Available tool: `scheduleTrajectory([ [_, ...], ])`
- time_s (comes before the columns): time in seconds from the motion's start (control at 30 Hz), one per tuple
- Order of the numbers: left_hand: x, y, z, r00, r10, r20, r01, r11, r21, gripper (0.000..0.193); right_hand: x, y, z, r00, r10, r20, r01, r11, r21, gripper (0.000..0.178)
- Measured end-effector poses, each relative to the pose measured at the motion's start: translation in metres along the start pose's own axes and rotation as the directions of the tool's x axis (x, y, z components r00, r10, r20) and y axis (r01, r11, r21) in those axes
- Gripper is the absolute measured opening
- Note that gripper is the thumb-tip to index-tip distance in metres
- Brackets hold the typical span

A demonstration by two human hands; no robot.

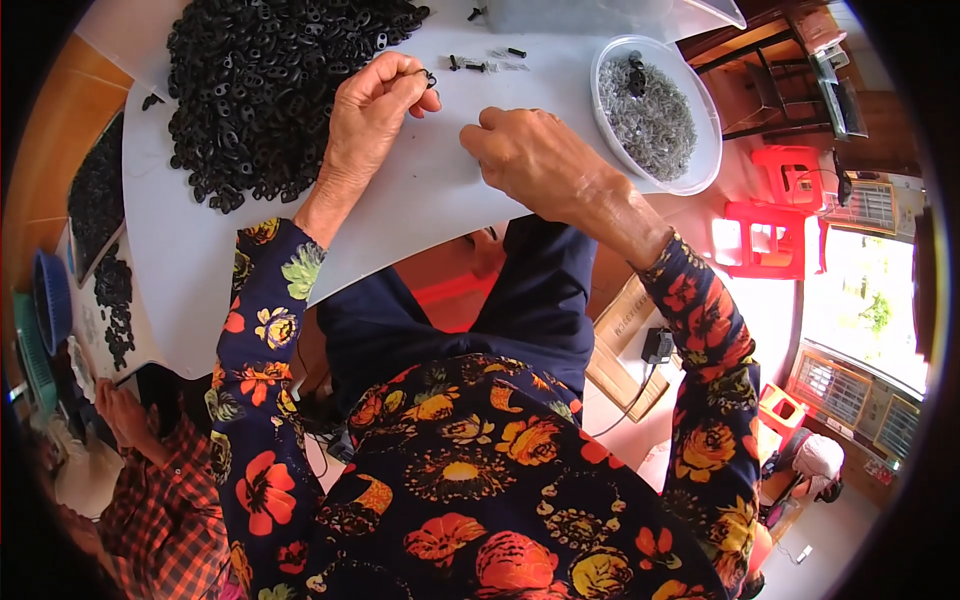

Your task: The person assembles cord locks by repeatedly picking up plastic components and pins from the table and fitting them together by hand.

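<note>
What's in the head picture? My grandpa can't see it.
A left hand pinches a small black part over a pale table; the right hand hovers nearby. A heap of black parts lies left, a tub of clear pieces right.

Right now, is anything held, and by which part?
The left hand pinches a small black piece by one end, the other poking out; whether the curled right hand holds anything cannot be told.

Red stools (795, 243) stand on the right near a bright window (870, 300); nearer lies a cardboard box (622, 312), a black adapter (658, 346) on or against it — hard to tell. Far left: a blue basket (50, 295), a green basket (34, 352).
</note>
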State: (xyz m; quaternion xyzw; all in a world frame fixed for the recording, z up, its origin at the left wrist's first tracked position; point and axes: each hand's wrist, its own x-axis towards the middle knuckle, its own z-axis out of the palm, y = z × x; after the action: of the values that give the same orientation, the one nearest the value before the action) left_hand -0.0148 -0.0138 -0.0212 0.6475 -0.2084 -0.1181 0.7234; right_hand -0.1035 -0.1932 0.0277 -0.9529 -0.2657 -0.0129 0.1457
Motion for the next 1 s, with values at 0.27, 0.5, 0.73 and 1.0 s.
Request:
scheduleTrajectory([
  [0.27, -0.001, 0.002, 0.003, 0.999, -0.033, 0.024, 0.034, 0.999, -0.043, 0.009, 0.015, 0.019, 0.018, 0.86, 0.486, -0.155, -0.248, 0.663, 0.706, 0.015],
  [0.5, -0.003, 0.001, 0.004, 0.999, -0.033, 0.036, 0.034, 0.998, -0.054, 0.01, 0.035, 0.023, 0.034, 0.785, 0.612, -0.1, -0.049, 0.223, 0.974, 0.011],
  [0.73, -0.002, 0.0, 0.004, 0.997, -0.042, 0.062, 0.045, 0.998, -0.049, 0.01, 0.037, 0.029, 0.036, 0.864, 0.478, -0.157, 0.061, 0.21, 0.976, 0.014],
  [1.0, -0.004, 0.003, 0.006, 0.996, -0.028, 0.088, 0.029, 1.0, -0.009, 0.008, 0.036, 0.028, 0.034, 0.887, 0.437, -0.151, 0.04, 0.253, 0.967, 0.011],
])
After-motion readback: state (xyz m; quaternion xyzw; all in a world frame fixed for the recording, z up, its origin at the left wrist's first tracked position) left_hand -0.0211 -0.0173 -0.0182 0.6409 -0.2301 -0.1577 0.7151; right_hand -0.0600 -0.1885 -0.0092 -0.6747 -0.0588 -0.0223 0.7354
